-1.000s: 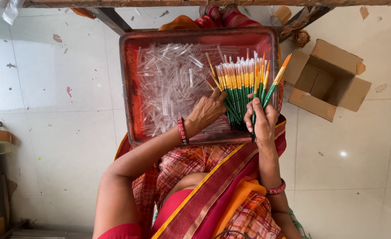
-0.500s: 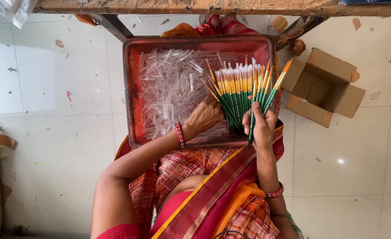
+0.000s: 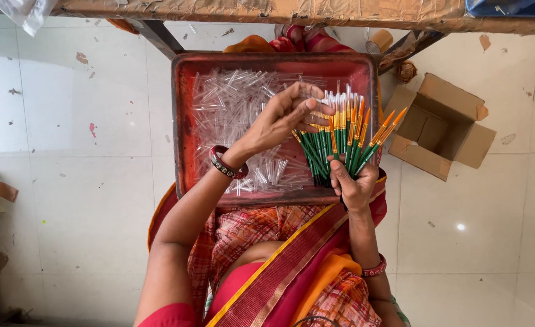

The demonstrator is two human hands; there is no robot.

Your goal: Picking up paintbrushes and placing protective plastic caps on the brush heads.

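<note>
On the person's lap sits a red metal tray [image 3: 181, 121], its floor strewn with clear plastic tubes [image 3: 231, 115] heaped loosely on the left side, where the left hand can dip in without looking; to the right of that heap, the right hand [image 3: 353, 184] grips a fanned bunch of green-handled paintbrushes [image 3: 340, 145], orange tips and pale bristle ends pointing away from the body, so every tip stands free to be reached one by one; the right grip is pressed together round the lower ends of the handles, thumb across the front, fingers wrapped behind, holding the fan steady over the tray's near right corner; the left hand [image 3: 282, 121] hovers above the tubes just beside the brush tips, fingers curled and drawn close, thumb against fingertips in a light pinch; it looks to be pinching one clear tube, though the thing is too small and glassy to be sure; a red bangle [image 3: 226, 163] rings that wrist; off to the right on the tiled floor [image 3: 67, 181] lies an open cardboard box [image 3: 443, 130], well apart from the tray; overhead runs the edge of a worn worktop [image 3: 267, 9].
</note>
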